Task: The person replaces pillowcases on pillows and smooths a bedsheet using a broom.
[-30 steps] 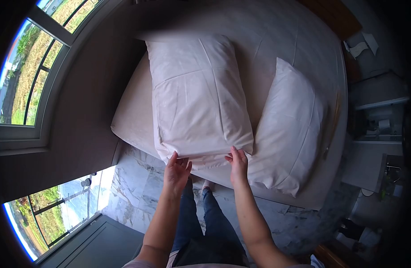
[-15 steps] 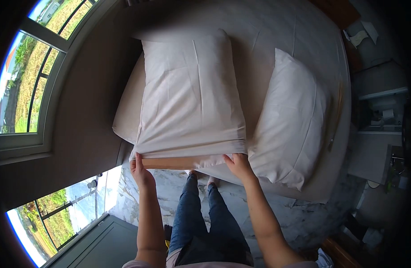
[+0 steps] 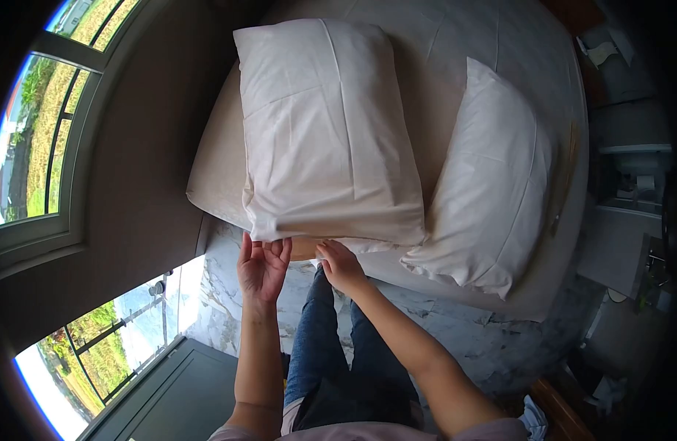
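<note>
The large white cloth pillow (image 3: pixel 327 132) wears a matt cotton-like case, creased with fold lines and wrinkled along its near hem. At its three o'clock, the second white cloth pillow (image 3: pixel 489 176) looks smoother, with faint pressed creases. The pale fabric bed sheet (image 3: pixel 441 44) beneath is matt and flat. At six o'clock, the grey-veined white marble floor (image 3: pixel 206 309) is polished and glossy, mirroring the window light.

Daylight enters from the windows (image 3: pixel 41 132) at left (fisheye view, corners black), right side dim, focus sharp.
</note>
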The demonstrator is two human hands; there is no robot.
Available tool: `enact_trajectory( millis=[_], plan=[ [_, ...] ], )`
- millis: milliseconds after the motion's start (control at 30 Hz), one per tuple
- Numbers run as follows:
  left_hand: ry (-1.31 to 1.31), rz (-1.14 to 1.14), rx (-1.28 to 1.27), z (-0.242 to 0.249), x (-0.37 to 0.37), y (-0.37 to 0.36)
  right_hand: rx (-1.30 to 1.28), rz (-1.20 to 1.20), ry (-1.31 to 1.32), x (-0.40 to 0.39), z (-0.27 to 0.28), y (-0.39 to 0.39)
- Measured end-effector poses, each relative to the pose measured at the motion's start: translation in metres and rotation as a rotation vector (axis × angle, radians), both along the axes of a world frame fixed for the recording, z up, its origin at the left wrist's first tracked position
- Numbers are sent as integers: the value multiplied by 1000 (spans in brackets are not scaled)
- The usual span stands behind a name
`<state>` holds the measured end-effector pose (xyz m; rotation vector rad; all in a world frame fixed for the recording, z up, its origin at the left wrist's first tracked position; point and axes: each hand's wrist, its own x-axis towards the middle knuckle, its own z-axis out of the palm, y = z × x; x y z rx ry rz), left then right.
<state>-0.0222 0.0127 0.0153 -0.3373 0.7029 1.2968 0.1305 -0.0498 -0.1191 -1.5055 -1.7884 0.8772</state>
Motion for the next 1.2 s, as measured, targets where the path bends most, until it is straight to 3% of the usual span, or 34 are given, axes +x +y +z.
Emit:
enact_trajectory(
  millis=[67,133,200,233,267,367,400,500,567,600,633,700,733,833,867,967,1000,1033,1100,1133,1200],
  plan=[
    [-75,-20,107,33,11,19,-74,-44,-246,-9,-8,15],
    [58,-77,207,34,12,24,-265,10,-368,-12,-19,32],
    [233,-165,272,39,9,29,-255,-22,-416,-12,-14,32],
    [453,-200,294,35,7,28,-248,-43,-442,-10,-8,33],
    [671,-234,314,24,3,23,-155,-54,-385,-6,-1,33],
    [1146,-343,356,-7,-5,0,-316,390,-262,21,39,37],
    [1246,-392,382,-18,-7,-8,-132,359,-182,27,60,41],
    [1502,-607,548,-37,-12,-13,-61,359,86,34,92,56],
    [1673,-864,733,-29,-15,-6,-263,453,50,34,130,74],
    [1969,-971,814,-13,-9,2,-288,448,91,32,146,81],
    [1958,-988,741,-7,-13,5,-311,444,133,30,153,84],
    [1937,-1024,596,1,-34,13,-344,432,18,31,152,85],
    [2151,-930,707,6,-44,19,-359,426,-41,33,150,85],
    [2409,-944,723,37,-54,31,-478,388,-277,42,120,72],
    [2328,-1091,594,40,-54,32,-292,356,-351,48,92,59],
    [2286,-1155,590,26,-42,21,-344,200,-541,67,83,44],
    [2277,-1233,581,16,-41,16,-153,111,-563,74,81,38],
    [2199,-1107,573,9,-34,14,-242,122,-515,83,98,43],
    [2429,-931,450,-12,-20,10,-424,146,-419,102,136,51],
    [2299,-990,399,-16,-15,11,-408,91,-331,108,142,49],
    [2039,-1086,311,-21,-3,22,-228,12,-552,125,109,34]
  ],
)
